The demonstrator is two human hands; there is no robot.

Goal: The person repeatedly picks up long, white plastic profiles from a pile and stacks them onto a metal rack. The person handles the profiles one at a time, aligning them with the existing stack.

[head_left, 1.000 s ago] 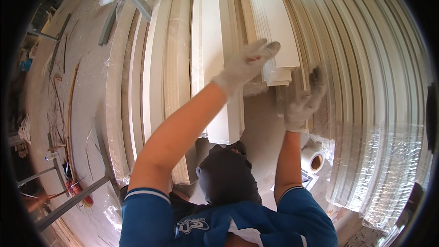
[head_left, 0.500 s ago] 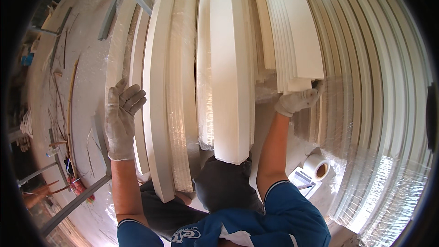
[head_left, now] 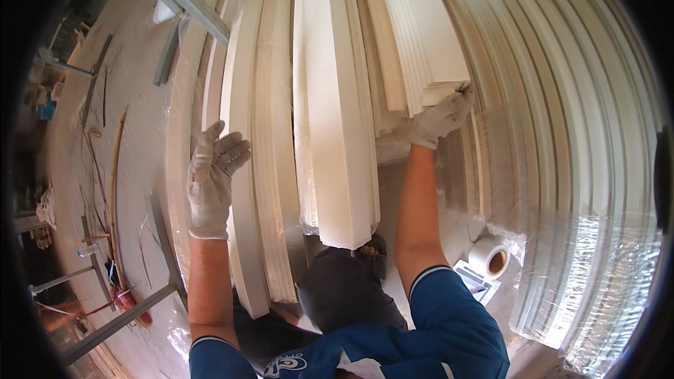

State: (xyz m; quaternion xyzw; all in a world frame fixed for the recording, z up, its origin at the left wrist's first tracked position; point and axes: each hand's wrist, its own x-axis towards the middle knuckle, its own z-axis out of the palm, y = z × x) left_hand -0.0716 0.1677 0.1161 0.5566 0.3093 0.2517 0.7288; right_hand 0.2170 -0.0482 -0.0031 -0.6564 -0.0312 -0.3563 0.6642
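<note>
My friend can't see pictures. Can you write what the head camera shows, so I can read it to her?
A person in white work gloves stands among long white mouldings. The right hand grips the end of a ribbed white moulding, while the left hand is raised open beside a curved one. A tape roll lies nearby.

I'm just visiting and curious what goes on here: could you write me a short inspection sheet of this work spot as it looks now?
Surface: dusty pale floor, littered with scraps.
Job's things: long white moulding strips stacked on end; a ribbed white strip at the right.
Clutter: tape roll and a small packet beside it; metal rails; plastic wrap over further strips.
Hands: gloved left hand open, fingers spread, by a strip's edge; gloved right hand gripping the lower end of the ribbed white strip.
Cables: nothing seen.
Surroundings: a metal stand at lower left.
</note>
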